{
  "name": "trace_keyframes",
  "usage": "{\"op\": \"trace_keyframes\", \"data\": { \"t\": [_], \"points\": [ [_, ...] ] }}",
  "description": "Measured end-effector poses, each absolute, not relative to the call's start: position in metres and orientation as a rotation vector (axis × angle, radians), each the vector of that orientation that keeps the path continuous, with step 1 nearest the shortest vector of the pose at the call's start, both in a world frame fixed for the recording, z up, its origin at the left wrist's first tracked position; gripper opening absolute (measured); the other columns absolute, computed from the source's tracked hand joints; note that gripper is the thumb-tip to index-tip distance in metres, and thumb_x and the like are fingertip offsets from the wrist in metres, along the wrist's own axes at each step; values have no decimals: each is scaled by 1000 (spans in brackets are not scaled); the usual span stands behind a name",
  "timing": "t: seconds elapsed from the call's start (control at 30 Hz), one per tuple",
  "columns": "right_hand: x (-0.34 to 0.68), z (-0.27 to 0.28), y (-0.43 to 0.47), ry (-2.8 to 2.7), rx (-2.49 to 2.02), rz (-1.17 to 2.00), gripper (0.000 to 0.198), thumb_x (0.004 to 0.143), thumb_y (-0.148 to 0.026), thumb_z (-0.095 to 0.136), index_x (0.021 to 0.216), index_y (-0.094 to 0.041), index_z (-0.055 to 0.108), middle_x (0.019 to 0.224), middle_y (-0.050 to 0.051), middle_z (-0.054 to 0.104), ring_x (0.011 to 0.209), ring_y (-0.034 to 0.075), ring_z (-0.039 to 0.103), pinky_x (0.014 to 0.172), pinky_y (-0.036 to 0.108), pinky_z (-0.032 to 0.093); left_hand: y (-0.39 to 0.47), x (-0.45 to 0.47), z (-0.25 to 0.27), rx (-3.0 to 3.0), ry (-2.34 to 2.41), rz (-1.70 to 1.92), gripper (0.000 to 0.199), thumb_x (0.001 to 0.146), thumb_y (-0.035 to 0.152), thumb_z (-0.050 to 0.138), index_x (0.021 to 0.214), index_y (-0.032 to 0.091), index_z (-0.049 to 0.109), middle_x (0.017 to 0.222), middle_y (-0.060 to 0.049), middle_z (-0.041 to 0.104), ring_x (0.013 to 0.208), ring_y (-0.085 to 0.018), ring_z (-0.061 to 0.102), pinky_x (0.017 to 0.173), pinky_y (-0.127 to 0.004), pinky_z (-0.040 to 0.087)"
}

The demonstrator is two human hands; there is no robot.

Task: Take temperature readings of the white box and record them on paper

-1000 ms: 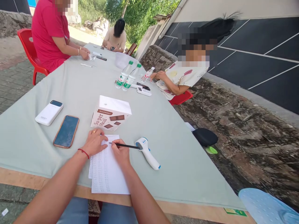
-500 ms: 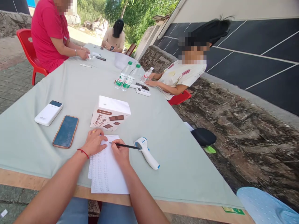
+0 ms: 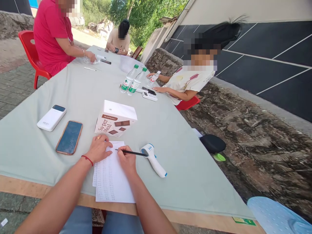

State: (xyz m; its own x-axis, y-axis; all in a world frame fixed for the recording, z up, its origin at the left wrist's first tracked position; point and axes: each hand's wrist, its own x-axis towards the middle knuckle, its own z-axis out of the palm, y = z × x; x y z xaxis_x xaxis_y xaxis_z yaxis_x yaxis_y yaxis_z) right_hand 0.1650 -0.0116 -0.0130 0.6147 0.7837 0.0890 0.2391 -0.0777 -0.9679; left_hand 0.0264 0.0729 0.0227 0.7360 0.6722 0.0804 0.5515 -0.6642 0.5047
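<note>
My right hand (image 3: 127,161) is closed around a black pen (image 3: 134,152), its tip at the upper part of a white sheet of paper (image 3: 122,188). Columns of small handwriting run down the left of that sheet, and another sheet shows beneath it. Resting flat at the paper's upper left, my left hand (image 3: 98,149) has its fingers apart and holds nothing. Just beyond it stands a white and brown box (image 3: 119,115) marked "Super Meal". A white infrared thermometer (image 3: 154,161) lies right of the pen, close to its back end.
Left on the cloth-covered table (image 3: 195,169) lie a phone (image 3: 69,137) and a white power bank (image 3: 52,117). Two water bottles (image 3: 129,79) stand farther off, near another power bank (image 3: 149,96). Co-workers sit at the left, far end and right.
My pen hand has shifted very slightly right. The co-worker on the right has moved a hand behind the small bottle; the one in red has lowered a hand to clear plastic.
</note>
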Motion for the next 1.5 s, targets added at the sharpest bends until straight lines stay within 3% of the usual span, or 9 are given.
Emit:
{"op": "trace_keyframes", "data": {
  "t": [1.5],
  "points": [
    [166,-15,-12,-847,-1646,578,8,64,-29,55,64,-21,55,60,-3,57,59,15,50,58,27,41,73,26,24,2479,931,339,21,78,27,73,98,23,73,112,-8,58,110,-27,50,100,-46,34]
  ]
}}
